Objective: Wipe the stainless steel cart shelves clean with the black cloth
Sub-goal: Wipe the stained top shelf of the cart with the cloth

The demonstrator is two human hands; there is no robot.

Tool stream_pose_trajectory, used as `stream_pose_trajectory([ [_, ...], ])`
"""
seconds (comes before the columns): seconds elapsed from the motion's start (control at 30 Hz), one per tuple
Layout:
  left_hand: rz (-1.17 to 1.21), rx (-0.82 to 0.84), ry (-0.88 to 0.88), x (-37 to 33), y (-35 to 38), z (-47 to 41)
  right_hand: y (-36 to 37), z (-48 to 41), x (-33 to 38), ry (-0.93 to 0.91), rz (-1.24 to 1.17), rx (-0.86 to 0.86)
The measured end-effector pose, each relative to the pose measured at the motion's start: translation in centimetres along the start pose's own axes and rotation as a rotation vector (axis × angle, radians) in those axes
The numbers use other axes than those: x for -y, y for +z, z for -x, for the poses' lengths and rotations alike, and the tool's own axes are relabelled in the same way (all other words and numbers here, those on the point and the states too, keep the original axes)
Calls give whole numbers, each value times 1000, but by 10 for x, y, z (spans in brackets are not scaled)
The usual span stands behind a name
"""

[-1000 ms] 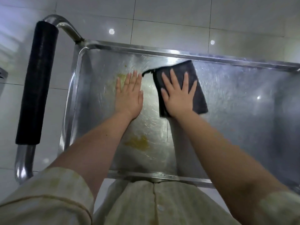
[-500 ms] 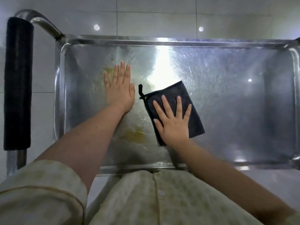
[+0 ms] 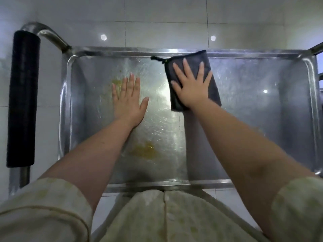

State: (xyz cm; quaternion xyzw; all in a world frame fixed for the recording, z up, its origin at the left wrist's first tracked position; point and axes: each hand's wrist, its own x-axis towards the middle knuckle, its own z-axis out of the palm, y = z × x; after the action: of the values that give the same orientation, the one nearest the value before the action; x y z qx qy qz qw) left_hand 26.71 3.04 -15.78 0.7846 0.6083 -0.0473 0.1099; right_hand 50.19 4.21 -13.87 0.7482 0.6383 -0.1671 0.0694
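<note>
The right hand [image 3: 194,89] is pressing the cloth [image 3: 193,61] flat by the shelf's [image 3: 262,123] far rim, fingers straight. The left hand [image 3: 128,103] is lying flat, empty. Yellow stains [image 3: 145,151] are awaiting wiping, so much is left.

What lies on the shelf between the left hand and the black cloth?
Only the bare, scratched shelf, with bright glare; the head view shows nothing else between the left hand and the black cloth under the right hand.

Glossy pale floor tiles [image 3: 166,34], thin dark grout lines [image 3: 125,11], two small round light reflections [image 3: 103,37]
</note>
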Motion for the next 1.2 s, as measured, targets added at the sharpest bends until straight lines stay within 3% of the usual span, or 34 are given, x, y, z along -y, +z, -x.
stream_pose_trajectory([
  [0.13,-6,-2,-11,-2,0,0,0,2,-11,29,19,-8],
  [0.33,13,-7,-9,-2,0,0,51,141,-28,5,-45,-73],
  [0.5,9,-3,-21,-5,-2,1,71,232,-58,-53,3,1],
  [0.6,17,-2,-22,-6,-6,1,51,187,-68,3,-35,-28],
  [0.8,16,-22,-25,-9,-10,-1,-8,-1,-99,202,-84,-18],
  [0.9,28,-31,-32,-9,-9,0,-13,-23,-101,231,-72,-31],
  [1.03,17,-33,-30,-10,-8,0,7,38,-101,171,-64,-87],
  [1.2,19,-38,-35,-10,-7,0,53,185,-109,128,-40,-67],
])
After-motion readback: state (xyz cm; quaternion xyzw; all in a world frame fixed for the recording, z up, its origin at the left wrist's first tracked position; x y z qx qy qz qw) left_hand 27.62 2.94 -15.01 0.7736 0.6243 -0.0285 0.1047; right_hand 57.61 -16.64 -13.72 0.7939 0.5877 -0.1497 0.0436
